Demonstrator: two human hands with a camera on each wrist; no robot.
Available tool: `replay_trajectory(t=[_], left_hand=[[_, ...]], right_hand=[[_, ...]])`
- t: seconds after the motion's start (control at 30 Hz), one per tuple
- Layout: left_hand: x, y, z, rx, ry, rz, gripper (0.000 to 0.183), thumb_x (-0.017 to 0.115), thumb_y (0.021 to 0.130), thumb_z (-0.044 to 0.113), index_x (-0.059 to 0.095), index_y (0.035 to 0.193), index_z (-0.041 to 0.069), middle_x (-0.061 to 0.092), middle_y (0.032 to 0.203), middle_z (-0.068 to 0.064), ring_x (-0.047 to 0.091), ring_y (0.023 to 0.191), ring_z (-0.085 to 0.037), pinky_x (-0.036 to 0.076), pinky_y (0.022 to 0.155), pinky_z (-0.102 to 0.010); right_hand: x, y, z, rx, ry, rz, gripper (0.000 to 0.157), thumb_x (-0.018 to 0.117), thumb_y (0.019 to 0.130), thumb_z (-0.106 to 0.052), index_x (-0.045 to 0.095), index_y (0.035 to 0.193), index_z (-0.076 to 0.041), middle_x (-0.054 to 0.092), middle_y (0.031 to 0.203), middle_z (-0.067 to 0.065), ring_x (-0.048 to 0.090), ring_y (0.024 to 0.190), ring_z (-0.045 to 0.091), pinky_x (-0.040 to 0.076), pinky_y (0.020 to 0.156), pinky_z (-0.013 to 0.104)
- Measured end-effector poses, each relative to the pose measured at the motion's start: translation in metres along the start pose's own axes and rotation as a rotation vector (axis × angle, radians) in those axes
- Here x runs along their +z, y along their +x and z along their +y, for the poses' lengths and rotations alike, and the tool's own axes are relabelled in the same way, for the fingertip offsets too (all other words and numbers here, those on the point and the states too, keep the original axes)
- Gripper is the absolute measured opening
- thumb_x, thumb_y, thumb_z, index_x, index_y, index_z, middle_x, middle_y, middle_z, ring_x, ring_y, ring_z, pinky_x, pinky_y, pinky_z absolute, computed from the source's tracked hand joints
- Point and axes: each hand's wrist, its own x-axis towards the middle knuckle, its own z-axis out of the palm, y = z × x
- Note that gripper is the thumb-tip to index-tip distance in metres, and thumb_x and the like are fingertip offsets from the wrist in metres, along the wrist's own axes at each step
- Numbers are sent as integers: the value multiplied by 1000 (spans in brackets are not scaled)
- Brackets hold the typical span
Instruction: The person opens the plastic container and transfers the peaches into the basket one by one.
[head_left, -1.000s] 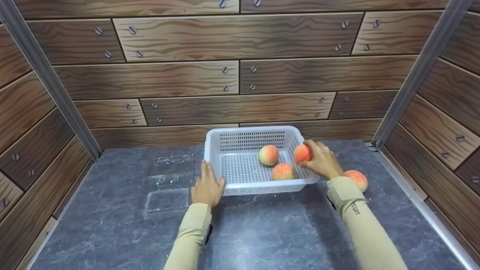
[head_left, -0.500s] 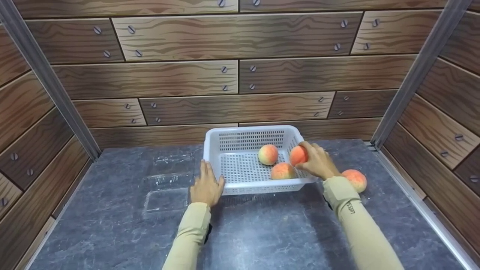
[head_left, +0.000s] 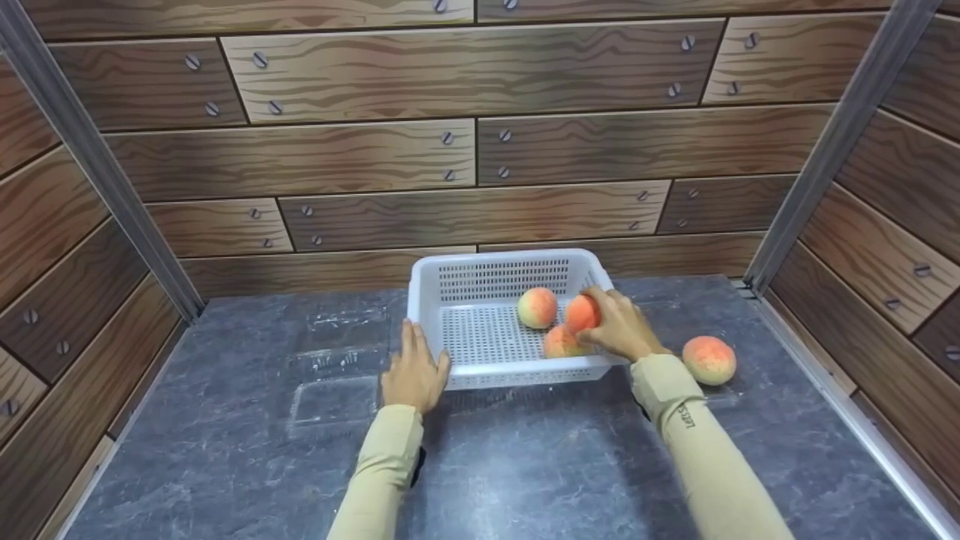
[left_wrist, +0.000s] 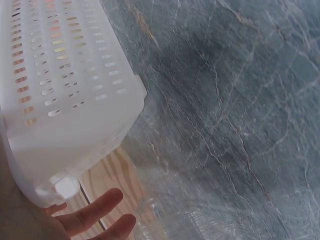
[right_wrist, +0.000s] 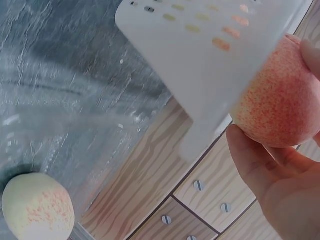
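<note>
My right hand (head_left: 621, 328) grips a red-orange peach (head_left: 583, 314) inside the right part of a white perforated plastic basket (head_left: 487, 370). In the right wrist view, fingers and thumb curl round that peach (right_wrist: 285, 97) beside the basket wall. Two more peaches lie in the basket: one farther back (head_left: 538, 308) and one near the front (head_left: 562, 343), partly covered by the held peach. My left hand (head_left: 415, 373) rests at the basket's left front corner with its fingers extended along the rim. The left wrist view shows relaxed fingers (left_wrist: 95, 215) beside the basket corner.
One peach (head_left: 709, 361) sits on the dark marbled tabletop (head_left: 510, 465), right of the basket. Clear plastic trays (head_left: 334, 390) lie to the left. Wood-patterned walls (head_left: 375, 150) stand behind and on both sides, with metal posts at the corners.
My right hand has carried the held peach leftward, from the basket's right rim to over the front peach. The peach on the table is now fully uncovered. My left hand has stayed put.
</note>
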Motion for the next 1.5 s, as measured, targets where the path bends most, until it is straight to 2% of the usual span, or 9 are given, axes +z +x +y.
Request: replay_trajectory(t=[0.43,0.67,0.87,1.13,1.5], left_hand=[[0,0,0,6,13,6,69,36,90,46,26,143,2,18,150,-12,52,103,-42,46,74,-54],[-2,0,0,-1,-7,-5,69,36,90,45,25,143,3,17,150,-11,50,107,-42,45,76,-55],[-1,0,0,1,1,11,68,40,90,43,27,142,2,19,149,-12,53,102,-41,47,74,-54],[0,0,1,2,-6,17,68,41,90,43,27,142,2,19,149,-12,53,102,-41,46,75,-54],[-1,1,2,-18,2,-21,68,38,90,44,24,144,4,15,150,-11,50,107,-41,44,79,-55]], right_hand=[[12,2,-8,-27,45,-6,68,79,60,-15,52,121,-1,55,116,21,52,101,38,41,86,51],[16,4,-12,-62,64,-9,67,79,59,-13,53,119,0,56,113,21,53,102,37,41,87,49],[19,3,-16,-66,58,-24,67,78,61,-15,52,121,1,54,117,23,49,108,37,39,90,50],[25,3,-21,-70,72,-30,67,77,60,-15,53,121,-3,55,113,19,50,103,37,41,85,50],[30,2,-26,-61,92,-31,73,77,58,-15,51,126,-6,55,113,19,52,100,35,41,84,49]])
